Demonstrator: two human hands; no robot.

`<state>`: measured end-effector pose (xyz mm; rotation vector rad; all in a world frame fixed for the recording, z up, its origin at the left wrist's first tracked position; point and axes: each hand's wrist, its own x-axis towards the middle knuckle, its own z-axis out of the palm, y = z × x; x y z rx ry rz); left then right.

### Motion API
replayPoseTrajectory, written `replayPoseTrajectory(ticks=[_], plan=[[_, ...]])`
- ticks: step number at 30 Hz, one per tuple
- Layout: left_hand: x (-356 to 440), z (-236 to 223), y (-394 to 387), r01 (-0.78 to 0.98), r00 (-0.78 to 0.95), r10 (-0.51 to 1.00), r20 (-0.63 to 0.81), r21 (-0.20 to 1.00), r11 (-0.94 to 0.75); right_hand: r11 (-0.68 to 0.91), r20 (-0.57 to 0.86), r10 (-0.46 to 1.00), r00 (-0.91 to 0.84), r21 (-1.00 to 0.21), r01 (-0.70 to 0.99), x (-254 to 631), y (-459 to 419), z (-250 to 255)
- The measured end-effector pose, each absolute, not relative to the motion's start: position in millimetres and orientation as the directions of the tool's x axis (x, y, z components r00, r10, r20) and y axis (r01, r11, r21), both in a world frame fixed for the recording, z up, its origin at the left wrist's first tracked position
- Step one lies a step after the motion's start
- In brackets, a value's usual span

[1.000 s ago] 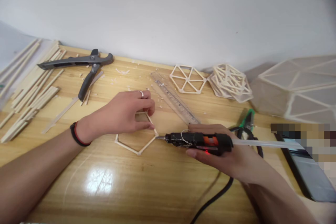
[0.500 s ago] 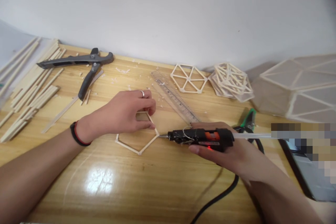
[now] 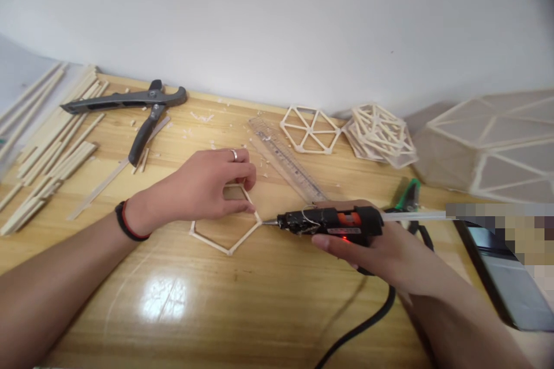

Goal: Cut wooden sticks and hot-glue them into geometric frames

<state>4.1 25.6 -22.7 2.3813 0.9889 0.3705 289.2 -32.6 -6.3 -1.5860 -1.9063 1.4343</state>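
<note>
My left hand is closed on the upper right side of a small wooden-stick frame, which lies on the table and looks six-sided. Part of the frame is hidden beneath that hand. A black hot glue gun is gripped in my right hand, with its red light lit. Its metal nozzle touches or nearly touches the frame's right corner. A clear glue stick sticks out of the gun's back end.
Cutters and loose sticks lie at the left. Behind my hands are a clear ruler, a spoked hexagon and stacked frames. Green-handled pliers, a dark flat device and a large panelled structure stand right.
The glue gun's back end has risen slightly while its nozzle stays by the frame's right corner. My left hand and the frame have kept their place.
</note>
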Motion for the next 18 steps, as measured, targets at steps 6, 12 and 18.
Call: replayPoseTrajectory(ticks=[6,12,18], plan=[[4.2,-22.5,25.6,0.578,0.692,0.720,0.047,0.562,-0.592,-0.112,-0.372,0.852,-0.370,-0.818,0.564,285.2,-30.1,-1.2],[4.4,-21.9,25.6,0.576,0.695,0.718,0.043,0.564,-0.591,-0.140,-0.383,0.857,-0.346,-0.817,0.560,283.3,-31.6,-1.3],[3.7,-22.9,25.9,0.570,0.700,0.713,0.051,0.562,-0.600,-0.161,-0.381,0.870,-0.314,-0.820,0.549,279.5,-33.8,-3.5]])
